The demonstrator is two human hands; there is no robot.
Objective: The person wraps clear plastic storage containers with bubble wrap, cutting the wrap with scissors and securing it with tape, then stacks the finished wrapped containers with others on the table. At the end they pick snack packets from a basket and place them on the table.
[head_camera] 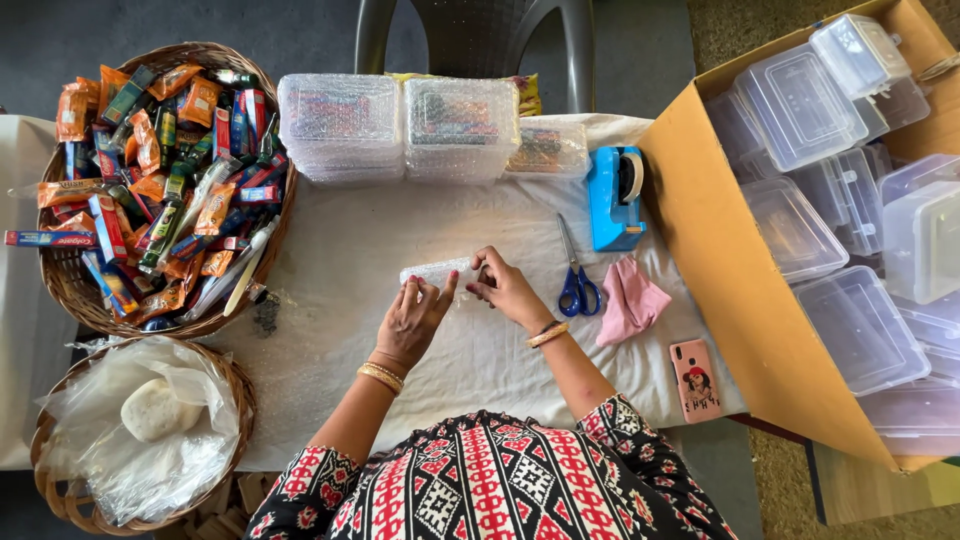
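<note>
A large cardboard box [745, 300] is standing open at the right, holding a heap of clear plastic lidded containers [800, 105], too many and too overlapped to count. Two wicker baskets are sitting at the left: the upper basket [70, 285] is brimming with small coloured packets and tubes, the lower basket [235, 385] is lined with clear plastic around one pale round lump. The white-clothed table [340, 270] is carrying three bubble-wrapped stacks of boxes [400, 125] along its far edge, one blue tape dispenser [612, 197], one pair of blue-handled scissors [577, 280], one pink cloth [630, 300] and one pink-cased phone [695, 380].

At the table's middle one small bubble-wrapped bundle [432, 271] is lying, whitish and oblong, its contents hidden. The left hand [415, 315] is pressing down on its near edge with fingers spread flat, not clasping. The right hand [505, 288] is pinching the bundle's right end between thumb and fingertips, so the bundle is lying just beyond both hands.
</note>
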